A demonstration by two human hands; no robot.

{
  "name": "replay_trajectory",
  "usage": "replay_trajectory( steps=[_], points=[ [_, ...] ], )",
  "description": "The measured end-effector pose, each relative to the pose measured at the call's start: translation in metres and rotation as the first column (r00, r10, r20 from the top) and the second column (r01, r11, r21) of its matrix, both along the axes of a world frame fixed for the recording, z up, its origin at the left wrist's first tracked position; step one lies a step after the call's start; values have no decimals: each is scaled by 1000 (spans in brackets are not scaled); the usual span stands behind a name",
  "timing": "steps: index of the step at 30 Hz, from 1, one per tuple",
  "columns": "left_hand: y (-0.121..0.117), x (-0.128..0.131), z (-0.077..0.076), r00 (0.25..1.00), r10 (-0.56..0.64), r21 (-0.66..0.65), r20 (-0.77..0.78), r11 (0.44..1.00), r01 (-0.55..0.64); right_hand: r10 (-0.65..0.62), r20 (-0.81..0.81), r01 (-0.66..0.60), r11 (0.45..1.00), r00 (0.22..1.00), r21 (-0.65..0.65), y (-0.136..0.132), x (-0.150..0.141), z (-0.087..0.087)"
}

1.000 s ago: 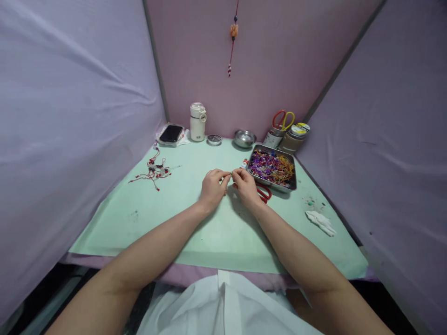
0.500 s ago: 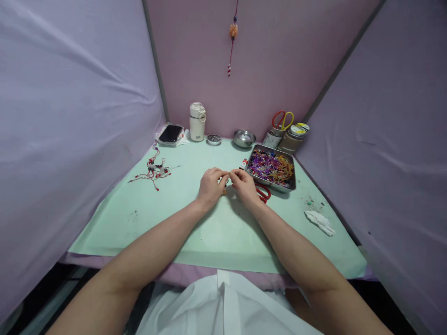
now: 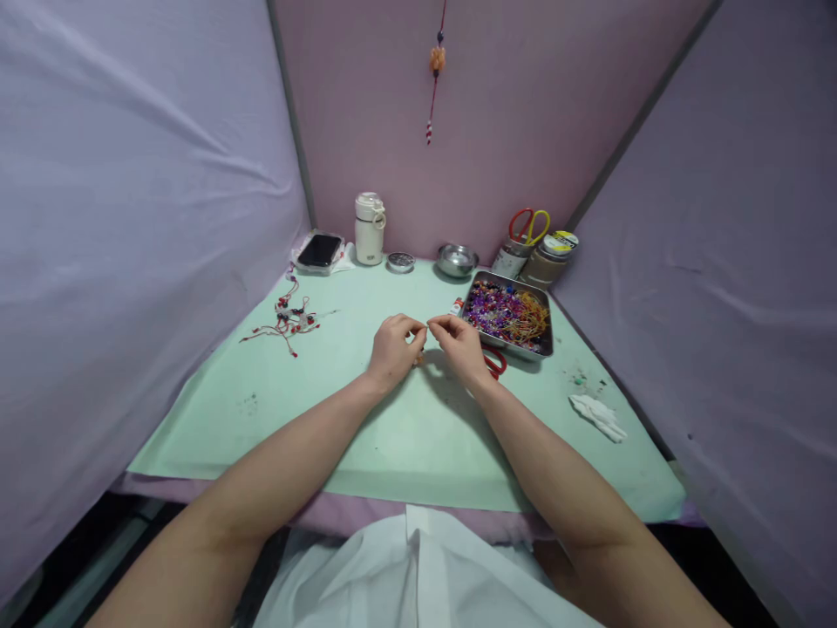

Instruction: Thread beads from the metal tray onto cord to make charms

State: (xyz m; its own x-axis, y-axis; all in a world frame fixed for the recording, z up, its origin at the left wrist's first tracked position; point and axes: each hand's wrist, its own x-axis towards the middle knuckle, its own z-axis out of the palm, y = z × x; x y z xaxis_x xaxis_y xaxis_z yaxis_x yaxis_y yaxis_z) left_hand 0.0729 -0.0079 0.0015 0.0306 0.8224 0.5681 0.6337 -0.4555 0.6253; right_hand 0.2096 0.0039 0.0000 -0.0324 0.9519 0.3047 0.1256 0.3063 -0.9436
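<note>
My left hand (image 3: 395, 349) and my right hand (image 3: 461, 349) meet over the middle of the table, fingertips almost touching. The left one is closed in a pinch, and a small orange and dark beaded string (image 3: 418, 358) hangs just below its fingers. Thumb and forefinger of the right are pressed together too; whatever they pinch is too small to make out. Red-handled scissors (image 3: 495, 363) lie beside the right wrist, partly hidden by it.
A metal tray (image 3: 553, 344) of purple beads and orange cords sits to the right. Behind stand a steel bowl (image 3: 457, 260), a white bottle (image 3: 370, 228) and a phone (image 3: 321, 249). Red beaded cords (image 3: 291, 323) lie left, a white glove-like cloth (image 3: 598, 418) right.
My right fingertips have drawn slightly apart from the left ones and are raised a little. The beads under my left hand have shifted slightly left.
</note>
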Motion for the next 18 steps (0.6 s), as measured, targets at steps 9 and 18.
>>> replay_trajectory(
  steps=[9, 18],
  points=[
    [-1, 0, 0, 997, -51, -4, 66, 999, 51, -12, 60, 12, 1000, 998, -1, 4, 3, -1],
    [0, 1, 0, 982, -82, -51, 170, 994, 92, -41, 112, 38, 999, 993, 24, 4, 5, 0]
  ],
)
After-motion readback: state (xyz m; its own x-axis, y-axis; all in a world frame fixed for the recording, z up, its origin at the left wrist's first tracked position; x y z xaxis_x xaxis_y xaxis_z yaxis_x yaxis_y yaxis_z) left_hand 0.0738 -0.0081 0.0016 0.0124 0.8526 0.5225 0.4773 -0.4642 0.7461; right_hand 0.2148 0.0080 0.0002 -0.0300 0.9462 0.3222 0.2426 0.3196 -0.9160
